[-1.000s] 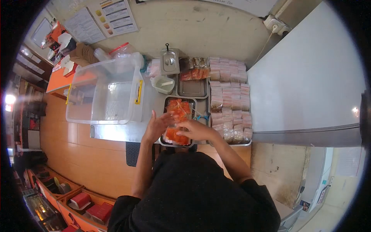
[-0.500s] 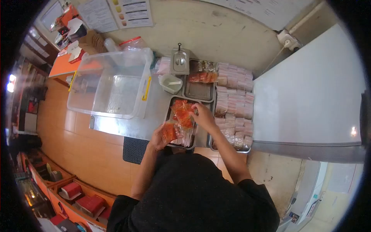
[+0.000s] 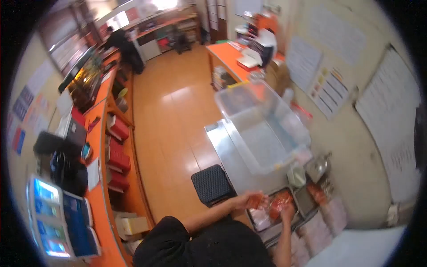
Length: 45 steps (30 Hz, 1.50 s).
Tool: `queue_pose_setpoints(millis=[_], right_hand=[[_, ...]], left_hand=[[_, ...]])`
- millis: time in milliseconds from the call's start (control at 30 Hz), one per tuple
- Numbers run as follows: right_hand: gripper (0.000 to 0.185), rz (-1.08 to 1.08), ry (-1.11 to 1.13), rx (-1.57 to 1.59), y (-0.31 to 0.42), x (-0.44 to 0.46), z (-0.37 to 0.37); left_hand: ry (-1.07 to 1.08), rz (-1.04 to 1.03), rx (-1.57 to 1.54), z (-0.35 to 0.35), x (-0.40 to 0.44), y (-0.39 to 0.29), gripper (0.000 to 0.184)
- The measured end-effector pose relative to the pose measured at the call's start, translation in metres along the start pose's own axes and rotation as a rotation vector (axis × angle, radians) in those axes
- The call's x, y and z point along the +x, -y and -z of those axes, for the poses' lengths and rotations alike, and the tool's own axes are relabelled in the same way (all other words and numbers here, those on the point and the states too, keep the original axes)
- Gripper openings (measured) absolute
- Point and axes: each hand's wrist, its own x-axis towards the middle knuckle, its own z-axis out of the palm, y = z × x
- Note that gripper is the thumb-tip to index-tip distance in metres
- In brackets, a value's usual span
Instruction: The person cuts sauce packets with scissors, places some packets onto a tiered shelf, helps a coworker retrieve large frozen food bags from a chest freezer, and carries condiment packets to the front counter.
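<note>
My left hand (image 3: 250, 200) holds a small packet with red-orange contents (image 3: 255, 201) at the left side of a dark-rimmed metal tray (image 3: 265, 228). Over the same tray, my right hand (image 3: 287, 211) has its fingers on more red-orange packets (image 3: 279, 202). Pale packets (image 3: 261, 219) lie in the tray near my left hand. Beyond my right hand sits a second tray (image 3: 305, 201), with red packets (image 3: 317, 194) at its far side. Rows of pale packets (image 3: 314, 231) are to the right. The view is somewhat blurred.
A clear plastic bin (image 3: 260, 133) stands on the metal table (image 3: 222, 144), near a pale green container (image 3: 296, 175) and a lidded metal container (image 3: 318, 167). A black stool (image 3: 212, 184) is beside the table. Another person (image 3: 124, 49) stands at the far counter.
The view has swung toward the left side of the room, bringing the far counter and the other person into sight. Over the last second, my left hand has taken hold of a red-orange packet.
</note>
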Motion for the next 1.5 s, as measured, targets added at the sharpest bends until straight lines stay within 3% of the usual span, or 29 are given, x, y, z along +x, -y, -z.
queue_pose_setpoints(millis=[133, 200, 300, 367, 433, 467, 500, 567, 633, 700, 800, 867, 967, 1000, 1067, 1100, 1167, 1267, 1500], right_hand=[[0.017, 0.142, -0.219, -0.093, 0.005, 0.001, 0.005], [0.016, 0.211, -0.251, -0.095, 0.020, -0.006, 0.011], [0.024, 0.442, -0.372, 0.109, 0.082, -0.034, 0.035], [0.031, 0.503, -0.262, 0.408, 0.120, -0.051, 0.052], [0.024, 0.329, -0.021, 0.566, 0.138, -0.068, 0.070], [0.019, 0.350, 0.032, 0.577, 0.149, -0.074, 0.076], [0.021, 0.369, -0.009, 0.461, 0.141, -0.065, 0.068], [0.018, 0.298, -0.032, 0.679, 0.153, -0.077, 0.055], [0.017, 0.329, -0.146, 0.502, 0.153, -0.086, 0.049], [0.013, 0.369, -0.266, 0.232, 0.155, -0.092, 0.046], [0.012, 0.392, -0.339, 0.171, 0.148, -0.096, 0.041], [0.010, 0.587, -0.430, 0.153, 0.142, -0.095, 0.041], [0.020, 0.533, -0.200, 0.141, 0.142, -0.097, 0.048], [0.036, 0.594, -0.272, 0.122, 0.133, -0.094, 0.040], [0.070, 0.546, -0.205, 0.043, 0.158, -0.110, 0.060], [0.070, 0.577, -0.210, 0.038, 0.169, -0.112, 0.071], [0.102, 0.692, -0.070, -0.233, 0.184, -0.123, 0.080], [0.114, 0.702, 0.056, -0.240, 0.178, -0.114, 0.069], [0.113, 0.749, 0.094, -0.056, 0.168, -0.102, 0.049]], left_hand=[[0.027, -0.021, -0.089, 0.024, 0.014, 0.009, 0.048], [-0.104, 0.007, -0.114, 0.027, 0.016, 0.008, 0.046], [-0.092, -0.014, -0.111, 0.031, 0.020, 0.010, 0.049], [-0.092, -0.071, 0.051, 0.021, 0.017, 0.007, 0.051], [0.046, -0.078, 0.031, 0.039, 0.024, 0.016, 0.063], [-0.086, -0.027, -0.041, 0.016, 0.020, 0.007, 0.070], [-0.080, -0.044, -0.075, -0.013, 0.016, -0.007, 0.079], [-0.063, -0.022, -0.103, -0.044, 0.013, -0.011, 0.088], [0.033, -0.106, -0.216, -0.051, 0.014, -0.012, 0.085], [-0.036, -0.065, -0.126, -0.040, 0.019, -0.004, 0.083], [-0.089, -0.005, -0.097, -0.033, 0.022, 0.002, 0.071], [-0.088, 0.031, -0.095, -0.020, 0.023, 0.012, 0.061], [-0.136, -0.020, -0.016, -0.018, 0.018, 0.010, 0.049], [-0.139, -0.011, -0.053, -0.004, 0.024, 0.020, 0.048], [-0.103, 0.014, -0.019, -0.005, 0.026, 0.022, 0.049], [-0.097, -0.014, -0.007, -0.003, 0.028, 0.024, 0.049], [-0.116, 0.046, 0.013, 0.001, 0.031, 0.030, 0.054], [-0.060, 0.102, -0.046, -0.030, 0.020, 0.015, 0.058], [-0.063, 0.090, -0.147, -0.018, 0.011, 0.014, 0.064]])
